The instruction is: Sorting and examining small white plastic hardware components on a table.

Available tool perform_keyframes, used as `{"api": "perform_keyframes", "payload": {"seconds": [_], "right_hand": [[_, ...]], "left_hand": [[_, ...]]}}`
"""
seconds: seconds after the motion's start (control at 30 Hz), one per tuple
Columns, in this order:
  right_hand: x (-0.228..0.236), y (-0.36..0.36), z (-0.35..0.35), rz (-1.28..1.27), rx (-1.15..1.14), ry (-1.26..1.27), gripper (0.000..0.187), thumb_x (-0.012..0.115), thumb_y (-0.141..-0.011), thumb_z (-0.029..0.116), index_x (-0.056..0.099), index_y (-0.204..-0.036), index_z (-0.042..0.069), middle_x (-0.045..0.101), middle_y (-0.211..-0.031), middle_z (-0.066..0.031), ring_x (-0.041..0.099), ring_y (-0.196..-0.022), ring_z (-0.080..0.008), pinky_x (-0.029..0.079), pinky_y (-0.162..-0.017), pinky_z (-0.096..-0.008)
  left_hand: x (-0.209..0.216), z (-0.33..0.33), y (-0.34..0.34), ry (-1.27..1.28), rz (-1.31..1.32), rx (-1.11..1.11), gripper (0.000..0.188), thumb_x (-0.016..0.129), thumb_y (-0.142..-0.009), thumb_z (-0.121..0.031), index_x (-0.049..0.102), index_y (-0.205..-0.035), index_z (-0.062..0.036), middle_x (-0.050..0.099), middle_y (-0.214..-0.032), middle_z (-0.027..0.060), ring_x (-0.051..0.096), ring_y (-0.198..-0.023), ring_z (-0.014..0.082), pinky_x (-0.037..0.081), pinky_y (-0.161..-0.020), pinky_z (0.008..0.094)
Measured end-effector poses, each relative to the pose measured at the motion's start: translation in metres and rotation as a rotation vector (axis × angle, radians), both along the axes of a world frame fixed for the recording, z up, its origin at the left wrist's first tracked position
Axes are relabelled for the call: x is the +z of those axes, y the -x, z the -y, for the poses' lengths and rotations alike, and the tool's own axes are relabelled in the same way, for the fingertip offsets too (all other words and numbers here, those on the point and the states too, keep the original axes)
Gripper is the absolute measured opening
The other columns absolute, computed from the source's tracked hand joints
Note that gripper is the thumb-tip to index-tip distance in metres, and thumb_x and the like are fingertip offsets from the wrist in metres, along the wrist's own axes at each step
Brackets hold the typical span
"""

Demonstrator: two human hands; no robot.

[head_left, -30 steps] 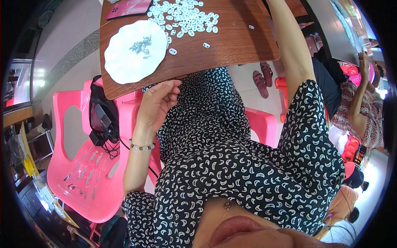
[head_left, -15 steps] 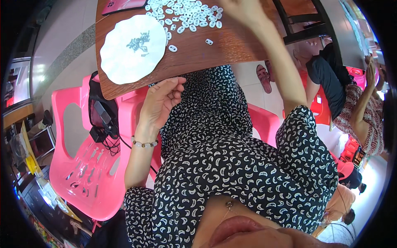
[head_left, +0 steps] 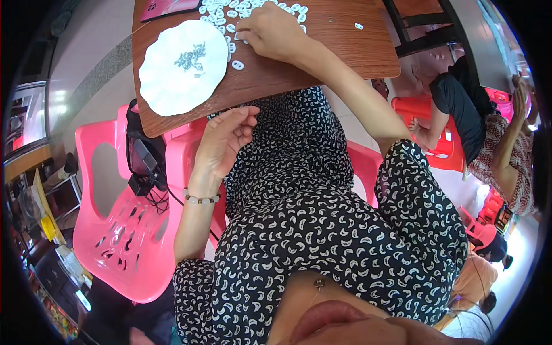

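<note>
— What had changed at the brown wooden counter (head_left: 322, 57)?

— Her right hand (head_left: 273, 31) had come down onto the heap of small white oval beads (head_left: 230, 12) near the far edge, fingers curled over them.

— And the left hand (head_left: 227, 138)?

— Loosely cupped, empty, below the near edge, beside the round white scalloped paper plate (head_left: 181, 66).

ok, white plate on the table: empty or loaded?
Nearly empty. The white plate holds only a small cluster of dark bits near its middle; the white pieces lie on the table beside it, under the right hand.
</note>
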State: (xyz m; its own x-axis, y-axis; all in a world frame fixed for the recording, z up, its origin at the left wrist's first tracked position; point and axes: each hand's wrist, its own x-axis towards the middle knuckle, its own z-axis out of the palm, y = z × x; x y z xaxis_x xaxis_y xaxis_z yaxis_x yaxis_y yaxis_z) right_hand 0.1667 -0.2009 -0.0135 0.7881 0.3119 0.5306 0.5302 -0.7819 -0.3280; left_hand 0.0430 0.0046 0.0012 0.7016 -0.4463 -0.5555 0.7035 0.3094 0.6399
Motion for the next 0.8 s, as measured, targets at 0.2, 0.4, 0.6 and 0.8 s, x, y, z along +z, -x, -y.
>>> {"api": "perform_keyframes", "payload": {"seconds": [0.2, 0.4, 0.6, 0.8], "right_hand": [[-0.001, -0.009, -0.012, -0.078, -0.081, 0.195, 0.016, 0.066, -0.077, 0.022, 0.070, -0.085, 0.008, 0.067, -0.084, -0.0133, 0.061, -0.087, -0.0315, 0.050, -0.074, -0.0425], [-0.002, -0.014, -0.016, -0.130, -0.080, 0.288, 0.016, 0.067, -0.075, 0.016, 0.069, -0.089, 0.010, 0.067, -0.086, -0.0128, 0.062, -0.089, -0.0319, 0.052, -0.074, -0.0423], [-0.002, -0.012, -0.015, -0.135, 0.002, 0.220, 0.019, 0.063, -0.077, 0.013, 0.069, -0.095, 0.017, 0.067, -0.089, -0.0120, 0.062, -0.090, -0.0318, 0.051, -0.075, -0.0429], [-0.004, -0.015, -0.013, -0.149, 0.010, 0.258, 0.015, 0.062, -0.078, 0.013, 0.068, -0.092, 0.014, 0.066, -0.089, -0.0118, 0.061, -0.090, -0.0323, 0.050, -0.075, -0.0438]], "left_hand": [[0.001, 0.000, 0.001, -0.325, 0.333, -0.070, 0.021, 0.058, -0.092, -0.017, 0.066, -0.104, -0.0016, 0.065, -0.081, -0.0001, 0.051, -0.065, 0.0026, 0.043, -0.060, 0.0166], [0.006, 0.002, -0.002, -0.421, 0.469, -0.072, 0.019, 0.056, -0.090, -0.009, 0.067, -0.102, -0.0014, 0.066, -0.082, 0.0006, 0.050, -0.066, 0.0025, 0.040, -0.059, 0.0162], [0.001, 0.003, -0.001, -0.436, 0.473, -0.071, 0.018, 0.057, -0.089, -0.009, 0.068, -0.101, -0.0011, 0.066, -0.083, 0.0005, 0.050, -0.066, 0.0020, 0.040, -0.058, 0.0161], [0.004, 0.004, -0.001, -0.424, 0.489, -0.060, 0.018, 0.057, -0.088, -0.008, 0.068, -0.101, -0.0009, 0.066, -0.082, 0.0004, 0.050, -0.066, 0.0018, 0.040, -0.058, 0.0158]]}}
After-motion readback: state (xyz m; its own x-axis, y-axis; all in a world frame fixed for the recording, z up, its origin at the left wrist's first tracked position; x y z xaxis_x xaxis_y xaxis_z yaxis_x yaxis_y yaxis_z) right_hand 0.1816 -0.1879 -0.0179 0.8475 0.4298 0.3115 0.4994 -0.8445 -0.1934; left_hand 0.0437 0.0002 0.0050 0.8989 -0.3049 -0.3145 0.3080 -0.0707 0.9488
